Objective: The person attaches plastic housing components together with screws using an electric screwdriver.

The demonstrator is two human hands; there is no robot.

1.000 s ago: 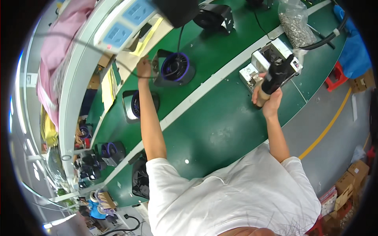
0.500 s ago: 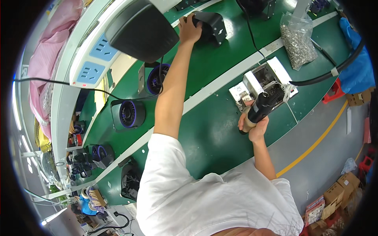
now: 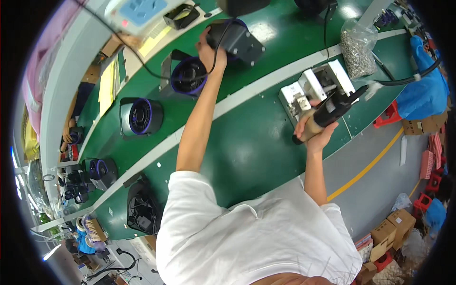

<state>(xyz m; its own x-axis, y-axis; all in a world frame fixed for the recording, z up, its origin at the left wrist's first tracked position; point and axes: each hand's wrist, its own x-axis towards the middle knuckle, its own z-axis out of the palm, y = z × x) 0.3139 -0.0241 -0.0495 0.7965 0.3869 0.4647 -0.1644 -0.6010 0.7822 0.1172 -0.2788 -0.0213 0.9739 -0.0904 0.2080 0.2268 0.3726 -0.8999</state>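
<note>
My left hand grips the near left edge of a black fan unit with a flat metal bracket and a purple ring showing at its top. The unit sits tilted on the green bench. My right hand is closed around an electric screwdriver, black with a tan grip, its cable end pointing right. Just beyond that tool stands a white screw feeder with an open top; the screwdriver covers part of it. Nearest my left hand is another purple-ringed fan unit.
A third fan unit stands farther left. A clear bag of small metal parts lies behind the feeder. A hanging black cable crosses near my left hand. At left is a co-worker's hand. A black bin-like case sits by my left side.
The view has shifted. My left hand and the fan unit have come nearer, and the unit has turned so its purple ring shows. The screwdriver now leans more to the right.
</note>
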